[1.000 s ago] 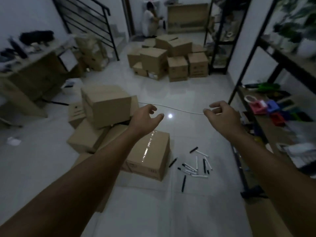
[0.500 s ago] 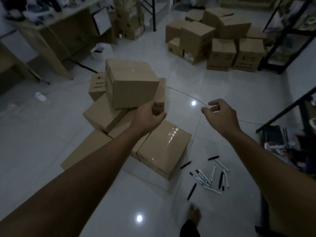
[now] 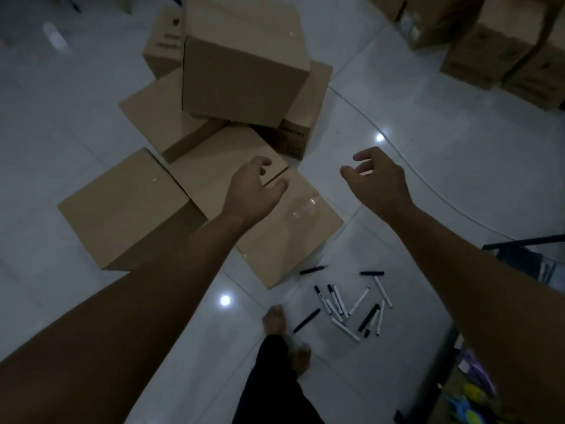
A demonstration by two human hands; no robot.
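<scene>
Since the earlier frame: both hands are lower, over the near cartons.
Left hand [image 3: 253,191]: fingers loosely spread, holding nothing, above the taped carton [image 3: 293,240] at the near right of the floor stack.
Right hand [image 3: 379,182]: fingers relaxed, empty, over the tiled floor [image 3: 428,148] to the right.
Markers [image 3: 351,304]: scattered on the floor, near right.
Printed label [image 3: 292,134] on a farther carton: too blurred to read.

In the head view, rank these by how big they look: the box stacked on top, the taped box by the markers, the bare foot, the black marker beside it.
1. stacked box
2. taped box, partly covered, so these two are unsure
3. bare foot
4. black marker
</scene>
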